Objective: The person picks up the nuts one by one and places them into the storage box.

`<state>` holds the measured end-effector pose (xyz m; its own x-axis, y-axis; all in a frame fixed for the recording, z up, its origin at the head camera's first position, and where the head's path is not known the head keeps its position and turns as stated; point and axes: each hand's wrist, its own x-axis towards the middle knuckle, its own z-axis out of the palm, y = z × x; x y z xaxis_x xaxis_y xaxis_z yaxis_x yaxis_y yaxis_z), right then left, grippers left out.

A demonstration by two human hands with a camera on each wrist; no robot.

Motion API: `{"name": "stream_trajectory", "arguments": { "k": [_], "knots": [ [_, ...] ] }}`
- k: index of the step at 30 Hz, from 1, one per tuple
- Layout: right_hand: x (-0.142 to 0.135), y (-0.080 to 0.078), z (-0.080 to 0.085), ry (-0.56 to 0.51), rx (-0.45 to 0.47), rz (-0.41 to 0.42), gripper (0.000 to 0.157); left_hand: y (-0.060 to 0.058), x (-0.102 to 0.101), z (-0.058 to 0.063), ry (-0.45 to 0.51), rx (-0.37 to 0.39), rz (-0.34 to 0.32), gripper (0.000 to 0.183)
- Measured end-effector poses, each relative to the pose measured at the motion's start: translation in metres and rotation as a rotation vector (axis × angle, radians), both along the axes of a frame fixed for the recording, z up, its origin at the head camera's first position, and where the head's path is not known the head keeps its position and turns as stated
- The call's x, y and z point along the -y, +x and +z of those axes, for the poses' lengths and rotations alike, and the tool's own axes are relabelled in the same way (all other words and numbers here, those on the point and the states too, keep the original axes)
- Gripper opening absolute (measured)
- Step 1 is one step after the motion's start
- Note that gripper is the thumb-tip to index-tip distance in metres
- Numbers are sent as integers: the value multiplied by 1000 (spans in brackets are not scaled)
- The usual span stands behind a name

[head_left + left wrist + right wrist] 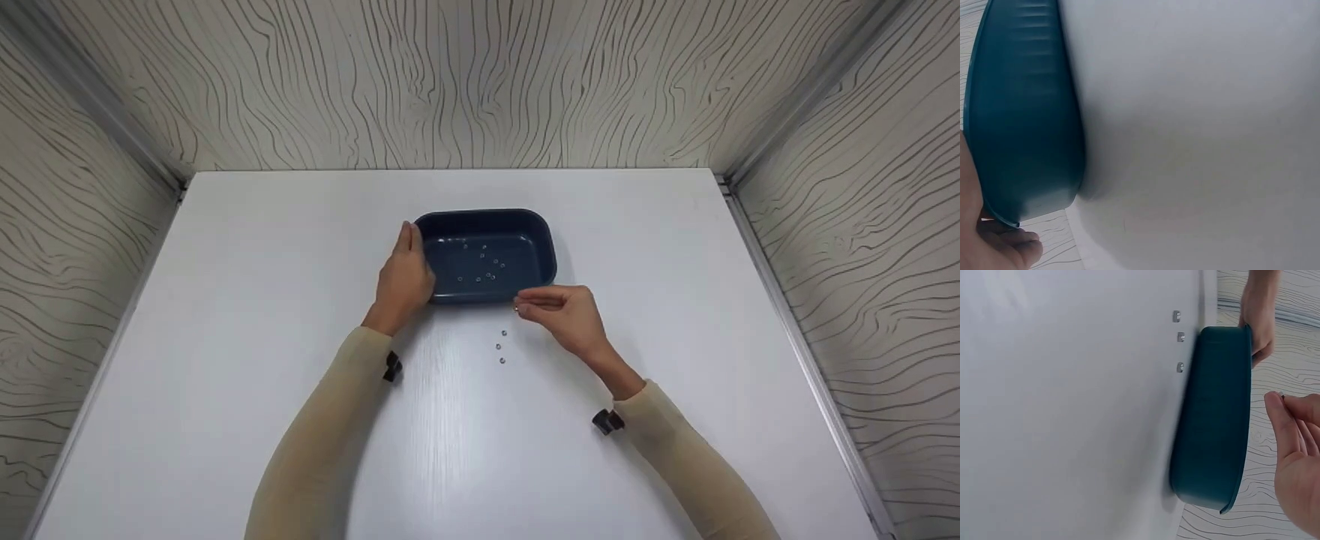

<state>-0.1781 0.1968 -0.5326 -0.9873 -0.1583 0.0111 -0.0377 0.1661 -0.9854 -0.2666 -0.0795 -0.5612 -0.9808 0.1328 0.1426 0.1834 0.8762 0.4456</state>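
A dark blue-teal rectangular bin (489, 297) stands on the white table with several small metal nuts (496, 262) scattered over its floor. My left hand (405, 281) grips the bin's left end, its fingers around the rim, as the left wrist view (1002, 244) also shows. At the bin's front right corner, my right hand (564, 319) pinches one small nut (1281, 394) between thumb and index finger, just above rim height. Three more nuts (498, 346) lie in a loose row on the table in front of the bin.
The white table (262, 247) is bounded by patterned wall panels (450, 82) at the back and both sides. Metal rails (817, 360) run along its side edges. A small black wrist device (608, 421) sits at my right sleeve, another (393, 367) at my left.
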Motion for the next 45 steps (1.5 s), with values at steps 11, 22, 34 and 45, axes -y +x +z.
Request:
{"name": "stream_trajectory", "arguments": {
  "k": [11, 22, 34, 45],
  "knots": [
    [0, -14, 10, -137, 68, -51, 31, -1, 0, -1, -13, 4, 6, 63],
    [1, -35, 21, -270, 115, -81, 33, -2, 1, -2, 6, -6, 2, 63],
    [5, -58, 30, -277, 162, -95, 36, 2, -1, 1, 19, 3, 15, 59],
    [11, -82, 22, -252, 162, -168, 29, 0, 1, -1, 23, 2, 6, 59]
  ]
}}
